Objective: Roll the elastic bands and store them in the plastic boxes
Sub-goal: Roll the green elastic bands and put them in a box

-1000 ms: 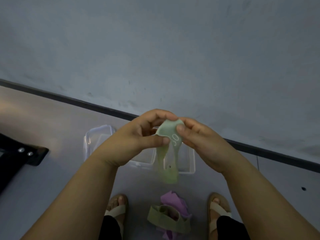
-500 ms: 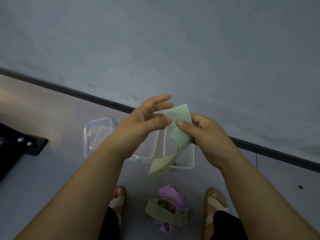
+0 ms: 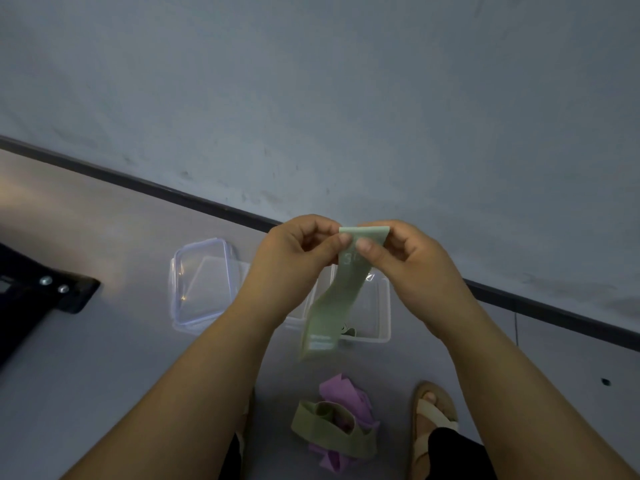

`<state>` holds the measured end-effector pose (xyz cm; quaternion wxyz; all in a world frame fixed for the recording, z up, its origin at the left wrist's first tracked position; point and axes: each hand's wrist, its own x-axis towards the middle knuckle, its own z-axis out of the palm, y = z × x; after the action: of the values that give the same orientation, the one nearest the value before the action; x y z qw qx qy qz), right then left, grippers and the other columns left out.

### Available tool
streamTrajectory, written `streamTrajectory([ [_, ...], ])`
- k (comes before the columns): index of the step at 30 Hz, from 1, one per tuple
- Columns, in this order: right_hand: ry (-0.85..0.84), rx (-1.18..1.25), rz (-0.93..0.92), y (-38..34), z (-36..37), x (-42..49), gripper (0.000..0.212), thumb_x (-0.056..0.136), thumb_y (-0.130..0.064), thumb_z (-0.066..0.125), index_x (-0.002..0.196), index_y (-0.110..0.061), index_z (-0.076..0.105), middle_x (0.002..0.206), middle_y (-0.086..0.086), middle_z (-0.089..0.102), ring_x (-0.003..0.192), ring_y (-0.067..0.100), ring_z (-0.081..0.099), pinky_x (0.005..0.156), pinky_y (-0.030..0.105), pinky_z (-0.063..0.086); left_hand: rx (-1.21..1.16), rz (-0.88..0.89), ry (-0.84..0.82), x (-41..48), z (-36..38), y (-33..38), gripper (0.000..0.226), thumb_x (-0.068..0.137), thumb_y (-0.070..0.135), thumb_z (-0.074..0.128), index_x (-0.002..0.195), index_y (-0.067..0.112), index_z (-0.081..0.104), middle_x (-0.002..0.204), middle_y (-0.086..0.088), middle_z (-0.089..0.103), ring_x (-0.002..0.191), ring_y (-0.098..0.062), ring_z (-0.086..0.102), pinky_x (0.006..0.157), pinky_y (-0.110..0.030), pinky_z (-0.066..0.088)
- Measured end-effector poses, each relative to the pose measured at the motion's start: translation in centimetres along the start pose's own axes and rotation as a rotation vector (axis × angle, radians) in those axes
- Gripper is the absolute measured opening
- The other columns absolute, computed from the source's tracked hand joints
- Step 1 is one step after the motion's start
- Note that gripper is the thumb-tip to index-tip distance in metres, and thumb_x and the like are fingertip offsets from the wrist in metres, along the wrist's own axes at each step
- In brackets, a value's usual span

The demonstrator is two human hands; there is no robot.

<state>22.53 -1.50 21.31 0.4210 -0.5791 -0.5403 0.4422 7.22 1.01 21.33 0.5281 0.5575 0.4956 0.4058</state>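
1. Head view: a light green band hangs flat and long in the air, with pale marks near its top. Its top edge is straight; its low end looks blurry.
2. The left hand pinches the band's top with thumb and fingers. The right hand pinches the same top edge, right beside it.
3. Under the band, a clear plastic box sits on the grey floor. A clear lid lies to the left.
4. Nearer the feet, an olive band lies on purple bands. A sandal is beside them.
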Motion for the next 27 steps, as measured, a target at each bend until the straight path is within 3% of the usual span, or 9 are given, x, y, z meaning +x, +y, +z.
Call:
streamTrajectory([
  [3,0.059,0.059,-0.034,-0.1,-0.1,0.2,0.009,0.086,-0.022,0.063,0.086,-0.031,0.065,0.087,-0.008,0.070,0.083,0.005,0.066,0.079,0.021,0.054,0.028,0.022,0.008,0.1,-0.1,0.0,0.008,0.083,0.024,0.068,0.075,0.025,0.066,0.077,-0.004,0.066,0.076,-0.019,0.061,0.082,-0.045,0.054],
  [5,0.086,0.088,-0.048,-0.2,-0.1,0.4,0.010,0.085,-0.018,0.064,0.082,-0.027,0.066,0.080,-0.008,0.071,0.078,0.006,0.067,0.074,0.021,0.055,0.020,0.023,-0.012,0.0,-0.1,0.2,0.003,0.078,0.030,0.067,0.077,0.028,0.066,0.075,0.001,0.065,0.076,-0.018,0.060,0.081,-0.047,0.053],
  [9,0.077,0.097,-0.065,-0.4,-0.3,0.4,0.013,0.084,-0.015,0.065,0.079,-0.026,0.066,0.076,-0.004,0.071,0.072,0.009,0.067,0.067,0.023,0.057,0.014,0.067,-0.057,0.0,0.0,0.7,0.010,0.083,0.013,0.067,0.088,0.022,0.067,0.078,-0.005,0.065,0.075,-0.017,0.063,0.078,-0.043,0.054],
  [16,-0.002,0.073,-0.050,-0.7,-1.1,0.4,0.011,0.085,-0.012,0.064,0.086,-0.023,0.066,0.080,0.003,0.072,0.071,0.014,0.068,0.066,0.023,0.057,-0.030,0.032,-0.074,0.1,0.2,0.6,0.010,0.085,0.006,0.063,0.083,0.015,0.065,0.064,0.003,0.066,0.067,-0.012,0.066,0.062,-0.029,0.057],
  [20,-0.049,0.207,0.024,-0.7,-1.4,0.6,0.012,0.085,-0.012,0.060,0.087,-0.022,0.066,0.074,-0.001,0.072,0.071,0.014,0.068,0.070,0.028,0.058,-0.150,-0.020,-0.135,0.1,0.2,0.9,0.011,0.087,0.003,0.059,0.086,0.013,0.063,0.068,-0.013,0.060,0.061,-0.013,0.063,0.057,-0.027,0.055],
  [24,-0.147,0.450,0.126,-1.0,-1.6,0.7,0.017,0.088,-0.004,0.051,0.090,-0.014,0.065,0.075,-0.001,0.070,0.071,0.012,0.067,0.067,0.024,0.057,-0.321,-0.085,-0.152,0.2,0.1,1.2,0.015,0.086,0.004,0.057,0.087,0.016,0.066,0.068,-0.006,0.057,0.060,-0.010,0.063,0.053,-0.022,0.052],
  [27,-0.152,0.455,0.116,-1.0,-1.6,0.7,0.021,0.088,-0.002,0.050,0.086,-0.016,0.066,0.072,-0.001,0.069,0.069,0.011,0.066,0.066,0.024,0.056,-0.373,-0.120,-0.184,0.2,0.0,1.3,0.017,0.086,0.002,0.054,0.085,0.014,0.066,0.076,-0.011,0.059,0.061,-0.011,0.063,0.054,-0.022,0.053],
])
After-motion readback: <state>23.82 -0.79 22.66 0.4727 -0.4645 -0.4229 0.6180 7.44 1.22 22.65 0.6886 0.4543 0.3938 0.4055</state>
